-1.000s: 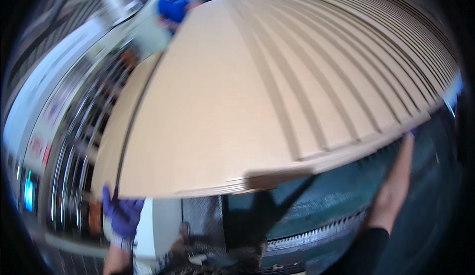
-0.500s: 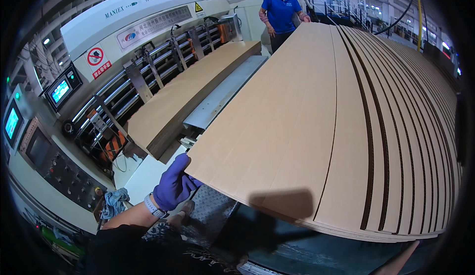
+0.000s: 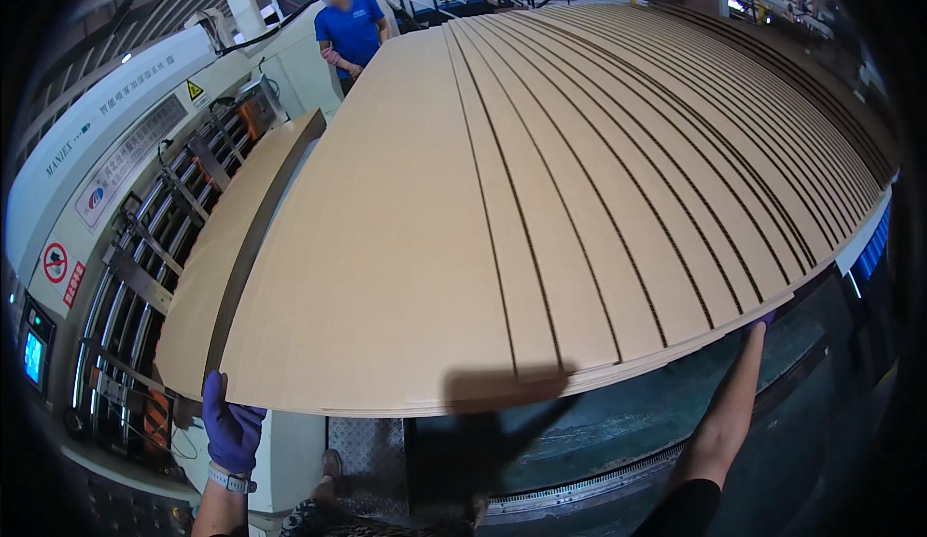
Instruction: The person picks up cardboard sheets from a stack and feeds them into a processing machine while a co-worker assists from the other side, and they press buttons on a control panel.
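Note:
Broad tan corrugated cardboard sheets [image 3: 357, 247] lie overlapped like a fan in front of me, their dark fluted edges showing in rows towards the right. My left hand [image 3: 234, 431], in a purple glove, grips their near left corner with the thumb up at the edge. Farther right along the near edge, my right hand [image 3: 763, 323] is at the underside of the sheets. Only a bit of its purple glove shows; its fingers are mostly hidden. Beside the sheets' left edge lies a neat cardboard stack [image 3: 208, 276] against the machine.
A machine with metal rollers [image 3: 116, 296] and a white cover [image 3: 116, 112] runs along the left. At the far end a person in a blue shirt [image 3: 350, 30] stands by the sheets. Below are a dark green surface [image 3: 599, 440] and a metal tread plate [image 3: 367, 460].
My view has turned right, bringing my right forearm further in. The sheets have shifted left towards the machine's stack, covering most of the metal strip between. My left hand keeps its corner.

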Tool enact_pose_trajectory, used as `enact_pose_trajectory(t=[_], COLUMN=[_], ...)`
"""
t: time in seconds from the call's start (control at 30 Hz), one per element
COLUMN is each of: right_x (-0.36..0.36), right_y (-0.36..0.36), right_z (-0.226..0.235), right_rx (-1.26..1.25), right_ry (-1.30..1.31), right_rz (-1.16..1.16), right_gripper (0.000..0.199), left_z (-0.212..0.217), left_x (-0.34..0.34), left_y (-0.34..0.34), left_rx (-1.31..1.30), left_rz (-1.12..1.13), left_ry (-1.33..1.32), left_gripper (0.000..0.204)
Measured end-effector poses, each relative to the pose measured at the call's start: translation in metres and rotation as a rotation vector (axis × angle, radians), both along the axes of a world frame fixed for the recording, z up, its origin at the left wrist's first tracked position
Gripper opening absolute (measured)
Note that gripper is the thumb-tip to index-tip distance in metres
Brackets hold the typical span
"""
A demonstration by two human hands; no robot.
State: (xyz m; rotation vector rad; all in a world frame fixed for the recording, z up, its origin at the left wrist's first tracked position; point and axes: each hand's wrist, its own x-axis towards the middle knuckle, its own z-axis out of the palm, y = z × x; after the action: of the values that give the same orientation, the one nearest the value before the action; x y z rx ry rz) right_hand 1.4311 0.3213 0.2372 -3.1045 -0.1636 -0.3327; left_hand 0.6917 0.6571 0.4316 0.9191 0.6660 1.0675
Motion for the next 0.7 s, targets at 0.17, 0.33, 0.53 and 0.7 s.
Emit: enact_pose_trajectory(t=[0.17,0.33,0.53,0.7], right_x=[-0.007,-0.009,-0.018,-0.02], right_y=[-0.013,-0.013,-0.008,0.002], right_z=[0.007,0.021,0.024,0.028], right_rx=[0.003,0.002,-0.011,-0.05], right_ry=[0.007,0.02,0.053,0.047], right_rz=[-0.016,-0.01,0.015,0.045], right_gripper=[0.053,0.053,0.053,0.053], left_z=[0.004,0.012,0.018,0.027], left_x=[-0.017,-0.027,-0.049,-0.039], left_y=[0.011,0.013,0.025,0.008], left_rx=[-0.027,-0.018,-0.033,-0.041], left_rz=[0.026,0.044,-0.069,0.086], left_ry=[-0.059,-0.079,-0.188,-0.251], left_gripper=[0.042,0.042,0.047,0.051])
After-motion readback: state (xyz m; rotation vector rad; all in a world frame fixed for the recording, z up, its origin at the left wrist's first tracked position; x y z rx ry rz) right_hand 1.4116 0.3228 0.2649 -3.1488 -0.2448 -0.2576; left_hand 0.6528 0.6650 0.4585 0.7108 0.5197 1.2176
